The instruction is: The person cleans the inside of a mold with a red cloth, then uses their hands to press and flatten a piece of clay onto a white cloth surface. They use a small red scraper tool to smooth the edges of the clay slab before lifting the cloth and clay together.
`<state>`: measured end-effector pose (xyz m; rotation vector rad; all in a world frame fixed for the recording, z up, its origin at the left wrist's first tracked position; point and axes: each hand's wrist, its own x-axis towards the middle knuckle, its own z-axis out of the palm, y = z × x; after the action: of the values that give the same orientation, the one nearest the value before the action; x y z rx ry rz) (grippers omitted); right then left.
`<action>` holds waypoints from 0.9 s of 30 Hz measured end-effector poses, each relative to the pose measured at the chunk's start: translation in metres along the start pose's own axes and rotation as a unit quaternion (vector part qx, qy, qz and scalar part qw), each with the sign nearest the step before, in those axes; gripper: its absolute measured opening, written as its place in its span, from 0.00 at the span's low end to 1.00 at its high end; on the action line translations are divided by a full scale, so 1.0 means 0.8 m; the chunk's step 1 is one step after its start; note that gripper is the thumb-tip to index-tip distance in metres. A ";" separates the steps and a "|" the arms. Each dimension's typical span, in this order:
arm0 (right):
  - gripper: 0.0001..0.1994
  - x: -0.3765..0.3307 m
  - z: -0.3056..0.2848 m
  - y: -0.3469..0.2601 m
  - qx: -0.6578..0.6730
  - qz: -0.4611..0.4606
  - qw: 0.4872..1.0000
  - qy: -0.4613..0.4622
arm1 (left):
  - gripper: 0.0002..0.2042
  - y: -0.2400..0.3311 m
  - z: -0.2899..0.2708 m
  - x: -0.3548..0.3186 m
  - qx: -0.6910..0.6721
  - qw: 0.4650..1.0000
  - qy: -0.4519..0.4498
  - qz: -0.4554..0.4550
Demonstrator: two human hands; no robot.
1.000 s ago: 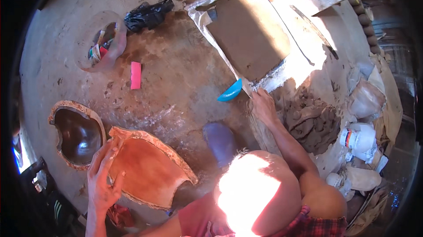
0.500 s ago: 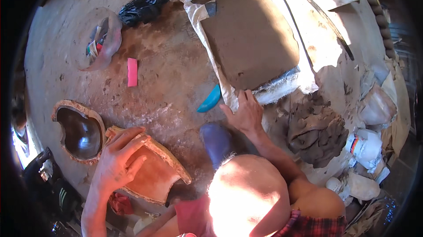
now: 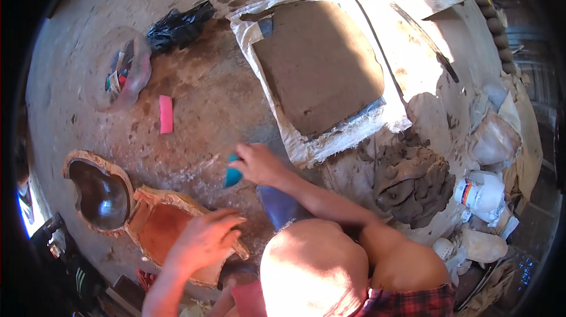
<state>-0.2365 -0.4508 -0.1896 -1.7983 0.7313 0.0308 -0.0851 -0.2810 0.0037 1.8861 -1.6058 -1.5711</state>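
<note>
One bare right hand (image 3: 259,165) pinches a smooth, curved, teal, plastic-looking blade (image 3: 232,177) at its fingertips. The blade lies at the left end of this grip: a small part shows above the leading finger and a larger part hangs below it, on the side toward the person. How the fingers press from underneath is hidden. Hand and blade are over a brown, stained floor (image 3: 200,134), to the left of the nearest corner of a white woven sheet (image 3: 292,149). On that sheet lies a broad, flat, grey-brown slab of clay (image 3: 321,66), its far right part in sunlight.

The bare left hand (image 3: 206,231) has its fingers loosely bent and slightly parted. It is over the right part of a hollow, orange-brown, fired-clay shell (image 3: 156,228) with a thick, rough rim; whether it touches the shell, I cannot tell. The teal blade is beyond this hand, near its fingertips but apart. Just left of the shell is a glossy, dark brown, bowl-like piece (image 3: 103,190) with a notched rim.

A lumpy heap of dark, wet clay (image 3: 415,184) sits beyond the right forearm, toward the right. A flat, pink, rectangular strip (image 3: 166,114) lies farther out, on the left.
</note>
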 end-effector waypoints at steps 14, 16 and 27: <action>0.34 0.044 -0.458 -0.140 -0.167 -0.137 0.839 0.499 | 0.21 0.044 0.185 0.335 -0.180 0.915 0.275 -0.232; 0.38 0.066 -0.449 -0.095 -0.352 -0.180 0.730 0.557 | 0.13 -0.021 0.180 0.322 -0.180 0.908 0.321 -0.202; 0.40 0.091 -0.487 0.201 -0.539 0.171 0.723 0.398 | 0.07 0.010 0.156 0.304 -0.205 0.914 0.326 -0.126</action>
<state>-0.3852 -0.8510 -0.2134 -2.7743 1.9655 -0.1068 -0.2280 -0.4250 -0.1798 2.0995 -0.7152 -1.0523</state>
